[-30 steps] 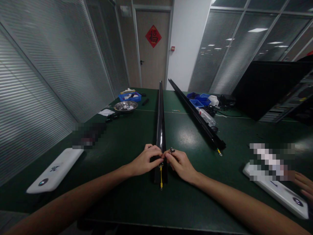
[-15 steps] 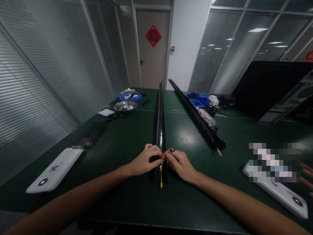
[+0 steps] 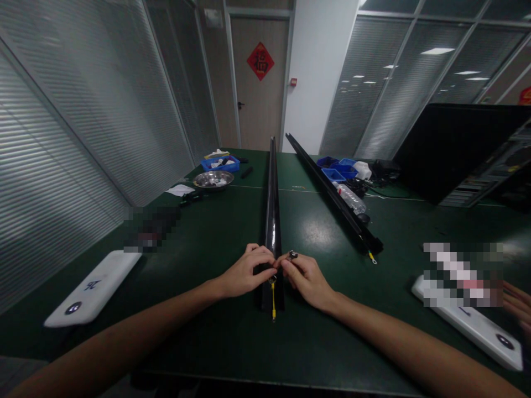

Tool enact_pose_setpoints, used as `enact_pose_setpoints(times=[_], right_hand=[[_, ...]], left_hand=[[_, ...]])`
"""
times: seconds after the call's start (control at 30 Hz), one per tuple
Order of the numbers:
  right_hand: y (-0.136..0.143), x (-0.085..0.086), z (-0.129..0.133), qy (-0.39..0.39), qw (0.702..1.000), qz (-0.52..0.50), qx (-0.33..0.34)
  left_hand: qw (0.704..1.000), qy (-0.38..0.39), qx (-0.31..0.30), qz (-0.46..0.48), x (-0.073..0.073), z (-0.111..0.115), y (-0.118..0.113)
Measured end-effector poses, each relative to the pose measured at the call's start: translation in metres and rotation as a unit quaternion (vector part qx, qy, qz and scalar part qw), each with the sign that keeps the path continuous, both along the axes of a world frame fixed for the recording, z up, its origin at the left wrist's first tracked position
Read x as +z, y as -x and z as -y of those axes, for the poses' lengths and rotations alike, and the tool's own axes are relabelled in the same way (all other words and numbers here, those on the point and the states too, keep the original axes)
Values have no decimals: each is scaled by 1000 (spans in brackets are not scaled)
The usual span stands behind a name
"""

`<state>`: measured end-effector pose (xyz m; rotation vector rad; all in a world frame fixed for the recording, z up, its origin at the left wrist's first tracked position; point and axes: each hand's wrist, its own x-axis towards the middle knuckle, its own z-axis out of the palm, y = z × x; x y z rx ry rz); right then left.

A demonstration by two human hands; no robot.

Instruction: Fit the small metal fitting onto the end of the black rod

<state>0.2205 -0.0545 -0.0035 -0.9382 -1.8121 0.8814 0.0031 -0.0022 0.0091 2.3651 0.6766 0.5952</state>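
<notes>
Beneath the fingers (image 3: 262, 258) lies the near end of a black rail (image 3: 272, 210).

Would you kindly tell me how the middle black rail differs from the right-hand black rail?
The middle rail points nearly straight away from the person, while the right-hand rail slants across the table.
The middle rail has the left hand and right hand at its near end; the right-hand rail has none on it.
Both are long and black, with a yellow lead at the near end.
</notes>
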Motion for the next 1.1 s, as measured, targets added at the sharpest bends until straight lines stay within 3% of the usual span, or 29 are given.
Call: enact_pose_setpoints(times=[1.1], right_hand=[[0, -2, 0, -5, 1000, -6, 6]], left_hand=[[1000, 5, -8, -2, 0, -1, 1]])
